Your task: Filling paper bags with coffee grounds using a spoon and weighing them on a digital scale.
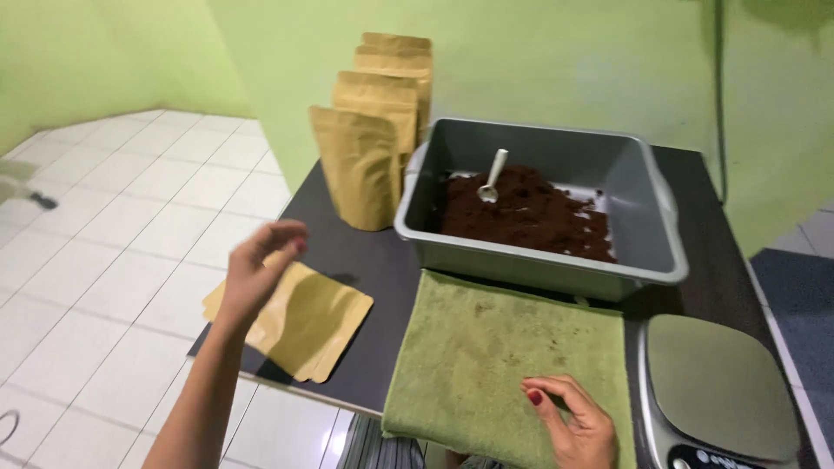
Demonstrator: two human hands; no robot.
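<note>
My left hand (259, 269) hovers over a small stack of flat brown paper pouches (308, 323) lying at the table's left front corner; its fingers are curled and loose, and I cannot tell whether they touch the top pouch. My right hand (573, 421) rests fingers-down on a green cloth (495, 347) spread at the table's front, holding nothing. Behind the cloth stands a grey plastic tub (643, 208) holding dark brown ground powder (526, 213) with a white scoop (493, 176) stuck in it.
Several upright brown pouches (369, 156) stand in a row at the tub's left against the green wall. A digital scale (717, 386) sits at the front right. The dark table (373, 252) ends at left over white floor tiles.
</note>
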